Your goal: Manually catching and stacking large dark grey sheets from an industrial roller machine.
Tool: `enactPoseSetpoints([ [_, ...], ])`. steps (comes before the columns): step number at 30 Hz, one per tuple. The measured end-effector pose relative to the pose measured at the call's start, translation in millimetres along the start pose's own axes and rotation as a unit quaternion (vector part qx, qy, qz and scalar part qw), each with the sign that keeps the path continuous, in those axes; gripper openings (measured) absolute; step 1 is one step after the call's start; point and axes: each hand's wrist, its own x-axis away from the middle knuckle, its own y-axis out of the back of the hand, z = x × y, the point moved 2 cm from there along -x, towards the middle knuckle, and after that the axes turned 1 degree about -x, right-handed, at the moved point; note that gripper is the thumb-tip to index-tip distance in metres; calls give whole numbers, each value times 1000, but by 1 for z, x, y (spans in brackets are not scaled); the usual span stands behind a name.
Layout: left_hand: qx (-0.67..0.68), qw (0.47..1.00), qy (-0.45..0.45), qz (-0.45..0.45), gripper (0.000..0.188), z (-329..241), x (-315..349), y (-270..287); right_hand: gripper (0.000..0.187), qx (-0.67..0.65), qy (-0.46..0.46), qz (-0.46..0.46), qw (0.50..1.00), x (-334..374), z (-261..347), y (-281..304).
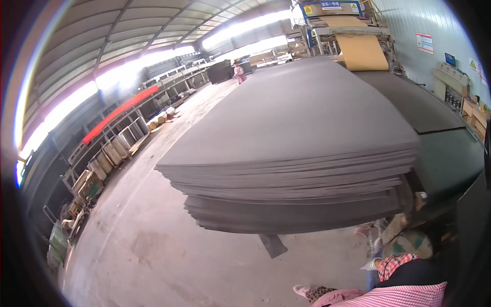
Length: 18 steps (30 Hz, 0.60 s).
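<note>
Apparently one tall stack of dark grey sheets (296,169) (too many to count); neither grip shows.

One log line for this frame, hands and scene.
hands: not in view | nearest: stack of dark grey sheets | floor: concrete | co-worker: crouched at stack corner, pink checked sleeve

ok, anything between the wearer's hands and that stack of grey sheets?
Neither of the wearer's hands is in view. On the near side of the stack of grey sheets, a co-worker in pink checked clothes bends low at its near right corner, and a dark strip lies on the floor below its front edge.
</note>
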Motion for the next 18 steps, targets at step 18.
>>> enactPoseSetpoints([
  [18,-178,953,193,-152,35,-66,-158,275,48,-39,252,64,965,-152,551,86],
])
